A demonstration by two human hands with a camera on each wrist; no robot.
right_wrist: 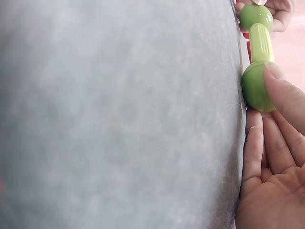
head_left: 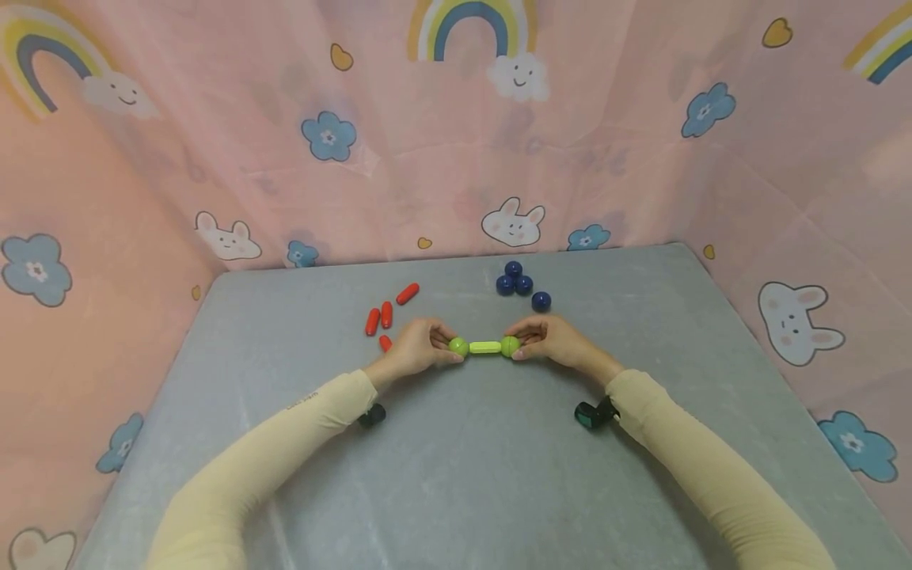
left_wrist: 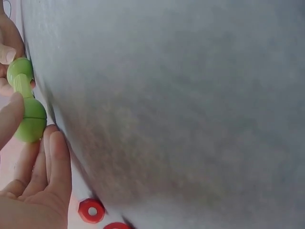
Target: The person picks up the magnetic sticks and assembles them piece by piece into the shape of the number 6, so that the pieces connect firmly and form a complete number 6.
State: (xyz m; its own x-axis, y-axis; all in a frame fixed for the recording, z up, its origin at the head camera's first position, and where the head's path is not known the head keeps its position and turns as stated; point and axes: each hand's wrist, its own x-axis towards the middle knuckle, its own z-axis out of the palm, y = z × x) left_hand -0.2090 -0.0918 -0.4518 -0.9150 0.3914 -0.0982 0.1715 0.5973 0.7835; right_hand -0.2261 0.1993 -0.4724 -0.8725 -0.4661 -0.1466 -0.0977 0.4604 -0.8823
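Note:
A light yellow-green rod joins two green balls into a dumbbell shape held level, close over the grey table. My left hand pinches the left green ball between thumb and fingers. At the other end, my right hand has the right green ball between its thumb and fingertips. The right wrist view shows the thumb on the side of the near green ball and fingers behind it. Ridges run along the rod, and a seam circles the ball in the left wrist view.
Several red rods lie behind and beside my left hand, one partly hidden by it. Beyond my right hand sit several dark blue balls, three clustered and one apart. Pink patterned cloth walls the grey table.

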